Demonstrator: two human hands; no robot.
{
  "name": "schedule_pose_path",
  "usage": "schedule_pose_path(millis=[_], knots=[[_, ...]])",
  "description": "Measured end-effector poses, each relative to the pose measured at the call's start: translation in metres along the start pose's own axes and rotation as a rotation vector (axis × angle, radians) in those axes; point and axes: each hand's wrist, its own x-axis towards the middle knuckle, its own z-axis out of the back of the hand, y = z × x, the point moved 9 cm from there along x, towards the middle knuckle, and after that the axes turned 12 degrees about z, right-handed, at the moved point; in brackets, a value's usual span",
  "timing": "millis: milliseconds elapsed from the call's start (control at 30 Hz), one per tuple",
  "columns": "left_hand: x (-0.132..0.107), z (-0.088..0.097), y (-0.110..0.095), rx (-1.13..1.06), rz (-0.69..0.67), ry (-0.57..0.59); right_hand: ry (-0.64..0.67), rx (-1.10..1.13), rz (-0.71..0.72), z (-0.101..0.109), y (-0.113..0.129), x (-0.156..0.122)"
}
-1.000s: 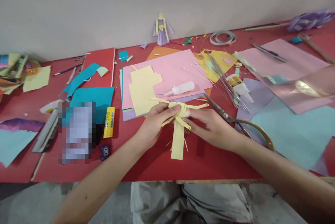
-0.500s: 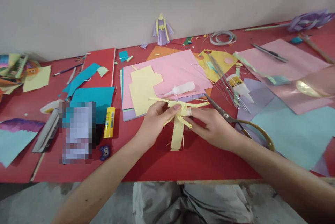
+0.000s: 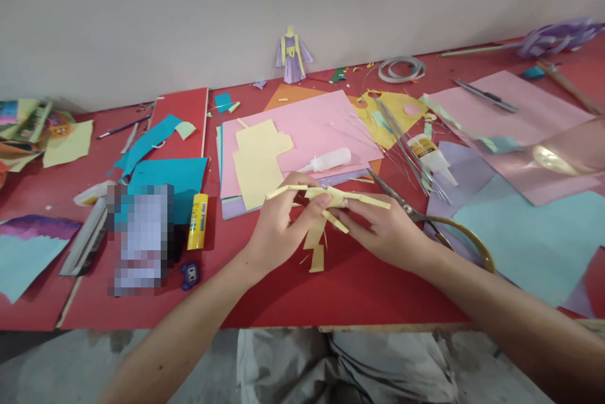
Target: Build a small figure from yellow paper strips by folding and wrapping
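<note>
Both of my hands pinch a small pale-yellow paper figure (image 3: 326, 199) just above the red table (image 3: 359, 290). My left hand (image 3: 278, 227) grips its left side with thumb and fingers closed. My right hand (image 3: 382, 230) is closed on its right side. Thin rolled yellow strips stick out left and right, and a flat yellow strip hangs down below my fingers. A white glue bottle (image 3: 328, 159) lies just beyond my hands on a stack of pink and yellow paper (image 3: 302, 133).
Scissors (image 3: 425, 218) lie right of my right hand, beside a second glue bottle (image 3: 428, 153) and thin wires. A yellow glue stick (image 3: 197, 220) lies to the left near teal sheets (image 3: 165, 177). A finished purple paper doll (image 3: 293, 54) stands at the wall.
The paper figure has been turned in my fingers: its hanging strip now looks shorter and folded, and the side strips have swung to point further right. My hands stayed in place.
</note>
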Motion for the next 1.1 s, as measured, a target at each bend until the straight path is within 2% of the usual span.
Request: schedule_pose_path(millis=[133, 333, 433, 633, 833, 933, 1000, 1100], knots=[[-0.006, 0.001, -0.018, 0.130, -0.205, -0.046, -0.038, 0.021, 0.023, 0.004, 0.002, 0.001], [-0.017, -0.003, -0.032, 0.171, -0.442, -0.037, -0.030, 0.246, -0.125, 0.004, -0.008, 0.000], [-0.021, -0.005, -0.036, 0.198, -0.517, -0.027, -0.035, 0.270, -0.098, 0.006, -0.007, 0.000], [-0.031, -0.002, -0.049, 0.219, -0.681, -0.087, -0.078, 0.213, -0.021, 0.010, -0.005, -0.006], [-0.041, -0.001, -0.053, 0.261, -0.726, -0.138, -0.107, 0.201, 0.040, 0.017, 0.001, -0.006], [-0.041, -0.001, -0.055, 0.241, -0.735, -0.124, -0.096, 0.203, 0.050, 0.016, 0.002, -0.006], [-0.035, -0.001, -0.052, 0.179, -0.681, -0.083, -0.094, 0.186, 0.043, 0.015, 0.001, -0.006], [-0.021, 0.004, -0.041, 0.028, -0.509, -0.057, -0.091, 0.145, 0.005, 0.013, 0.000, -0.004]])
